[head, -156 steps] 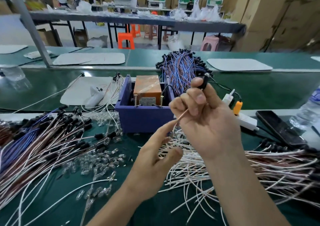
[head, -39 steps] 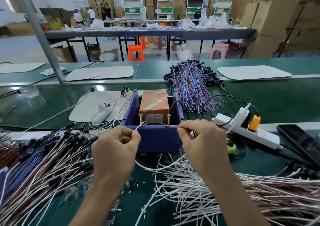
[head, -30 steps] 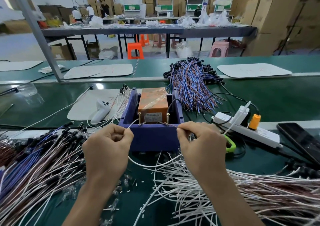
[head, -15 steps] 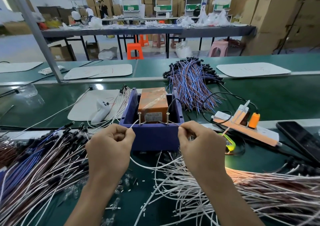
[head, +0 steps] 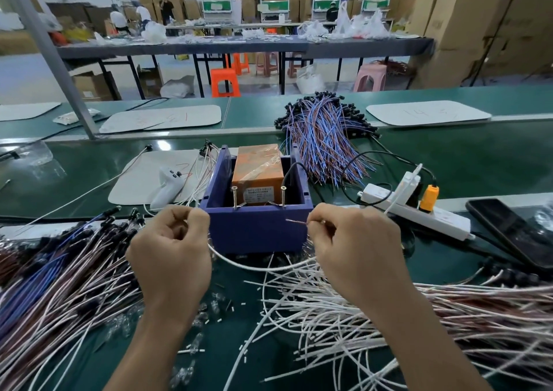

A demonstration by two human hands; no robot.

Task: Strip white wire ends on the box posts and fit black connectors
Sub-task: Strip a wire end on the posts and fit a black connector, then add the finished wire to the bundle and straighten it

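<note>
Wire bench, hands apart in front of the purple box point(head: 257, 229): we see the left hand point(head: 170, 250) and right hand point(head: 356, 247) each pinching one end of a single white wire point(head: 239, 263), which sags in a loop btwn them. At the right-hand end, bare copper strands point(head: 294, 221) point left across the box's front wall, near the right post point(head: 283, 196) but clear of it. The left-hand tip is hidden in curled fingers. Loose white wires point(head: 329, 310) lie at right, and leads w/ black connectors point(head: 125, 226) at left.
</note>
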